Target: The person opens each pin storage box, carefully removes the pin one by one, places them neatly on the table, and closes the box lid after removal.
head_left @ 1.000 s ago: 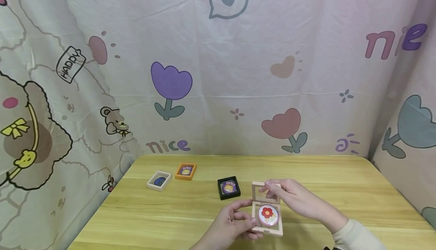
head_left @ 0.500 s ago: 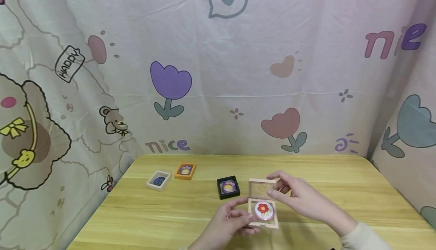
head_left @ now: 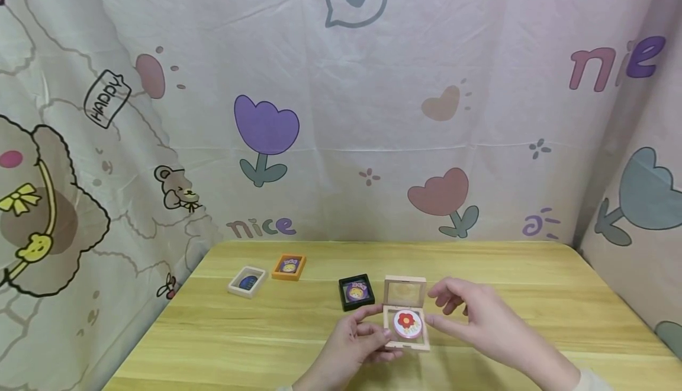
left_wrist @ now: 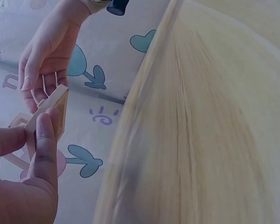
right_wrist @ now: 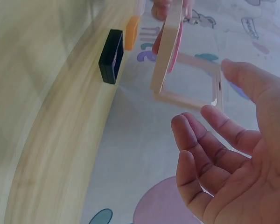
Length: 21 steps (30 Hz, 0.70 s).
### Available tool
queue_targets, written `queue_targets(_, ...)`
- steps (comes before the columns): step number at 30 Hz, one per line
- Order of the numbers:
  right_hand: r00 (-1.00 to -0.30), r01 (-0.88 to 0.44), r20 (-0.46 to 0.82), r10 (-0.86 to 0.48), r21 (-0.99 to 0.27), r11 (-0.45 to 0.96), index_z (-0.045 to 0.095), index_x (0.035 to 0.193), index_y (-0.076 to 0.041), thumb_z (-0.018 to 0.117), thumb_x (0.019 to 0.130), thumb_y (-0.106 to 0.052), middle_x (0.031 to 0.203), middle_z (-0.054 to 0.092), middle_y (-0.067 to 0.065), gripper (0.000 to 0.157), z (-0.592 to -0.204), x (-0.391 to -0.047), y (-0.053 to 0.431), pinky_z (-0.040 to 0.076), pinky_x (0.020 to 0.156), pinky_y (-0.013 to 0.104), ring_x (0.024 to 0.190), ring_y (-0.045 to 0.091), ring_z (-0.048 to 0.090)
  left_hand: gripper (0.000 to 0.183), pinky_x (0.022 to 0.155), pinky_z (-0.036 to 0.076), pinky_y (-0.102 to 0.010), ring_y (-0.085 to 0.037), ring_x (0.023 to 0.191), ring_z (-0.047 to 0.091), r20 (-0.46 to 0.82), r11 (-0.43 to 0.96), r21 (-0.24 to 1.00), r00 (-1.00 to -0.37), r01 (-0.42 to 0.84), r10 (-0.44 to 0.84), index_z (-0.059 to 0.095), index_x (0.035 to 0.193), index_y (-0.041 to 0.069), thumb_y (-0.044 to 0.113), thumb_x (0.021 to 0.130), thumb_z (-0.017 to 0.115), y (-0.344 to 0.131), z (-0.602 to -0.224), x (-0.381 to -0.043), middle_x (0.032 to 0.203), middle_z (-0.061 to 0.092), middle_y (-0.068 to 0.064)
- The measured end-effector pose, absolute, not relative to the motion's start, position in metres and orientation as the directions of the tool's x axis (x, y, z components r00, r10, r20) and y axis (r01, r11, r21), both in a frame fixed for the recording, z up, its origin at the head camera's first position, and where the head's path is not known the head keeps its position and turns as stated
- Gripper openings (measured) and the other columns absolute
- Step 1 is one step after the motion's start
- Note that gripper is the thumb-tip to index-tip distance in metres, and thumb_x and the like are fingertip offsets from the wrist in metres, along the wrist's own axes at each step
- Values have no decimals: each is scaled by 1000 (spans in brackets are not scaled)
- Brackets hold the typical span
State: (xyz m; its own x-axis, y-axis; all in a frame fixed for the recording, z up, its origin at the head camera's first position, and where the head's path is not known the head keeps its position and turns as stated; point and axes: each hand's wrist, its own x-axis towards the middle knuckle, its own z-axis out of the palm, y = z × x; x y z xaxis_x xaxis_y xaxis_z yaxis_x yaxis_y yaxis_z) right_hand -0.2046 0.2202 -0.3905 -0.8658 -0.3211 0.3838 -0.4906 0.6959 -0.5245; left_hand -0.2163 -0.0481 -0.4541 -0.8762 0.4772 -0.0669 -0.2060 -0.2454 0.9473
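A pale beige hinged display frame (head_left: 407,348) is held up over the table, unfolded, with its lid (head_left: 406,279) raised at the back. In its lower half lies a round badge (head_left: 407,323) with a red flower on white and a pink edge. My left hand (head_left: 343,343) pinches the lower half at its left edge between thumb and fingers; the left wrist view shows this grip from the side. To the right of the frame is my right hand (head_left: 490,323), fingers loosely bent around nothing. In the right wrist view its fingertips (right_wrist: 210,112) are close to the lid; contact cannot be told.
On the wooden table (head_left: 240,343), a black frame (head_left: 358,305) with a round badge stands just behind my left hand. Farther left are an orange frame (head_left: 286,277) and a white frame (head_left: 240,290) with a blue badge. A printed curtain (head_left: 341,112) hangs behind the table.
My right hand has let go of the lid and drawn off to the right. The beige frame, in my left hand, has shifted slightly left and up in view.
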Motion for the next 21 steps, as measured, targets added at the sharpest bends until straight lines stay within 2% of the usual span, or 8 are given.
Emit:
queue_targets(3, -831, -544, 417, -368, -476, 690, 75, 111, -27, 87, 91, -40, 101, 72, -18, 28, -393, -202, 216, 49, 66, 19, 88, -4, 63, 63, 83, 68, -30, -24, 88, 82, -62, -252, 946, -877, -203, 476, 37, 159, -6, 3, 104, 67, -48, -455, -217, 100, 76, -11)
queue_targets(9, -806, -581, 422, -416, -423, 696, 78, 115, -26, 89, 89, -36, 109, 75, -17, 30, -396, -198, 206, 59, 72, 22, 92, 0, 65, 65, 83, 68, -29, -23, 88, 82, -42, -262, 946, -871, -193, 490, 35, 159, -6, 4, 104, 68, -49, -456, -217, 100, 76, -11)
queue_targets(16, -737, -637, 503, -452, -294, 712, 79, 114, -23, 93, 83, -29, 99, 68, -20, 34, -401, -197, 193, 57, 69, 21, 87, -4, 61, 68, 83, 68, -28, -22, 89, 82, -44, -266, 943, -868, -200, 495, 34, 159, -7, 5, 103, 70, -49, -454, -215, 99, 76, -9)
queue_targets(21, -729, -634, 508, -458, -249, 732, 78, 109, -25, 95, 80, -29, 98, 67, -19, 34, -403, -197, 186, 56, 68, 21, 83, -6, 55, 68, 82, 68, -28, -22, 89, 82, -39, -270, 942, -868, -197, 496, 33, 160, -6, 3, 103, 69, -48, -455, -215, 99, 75, -8)
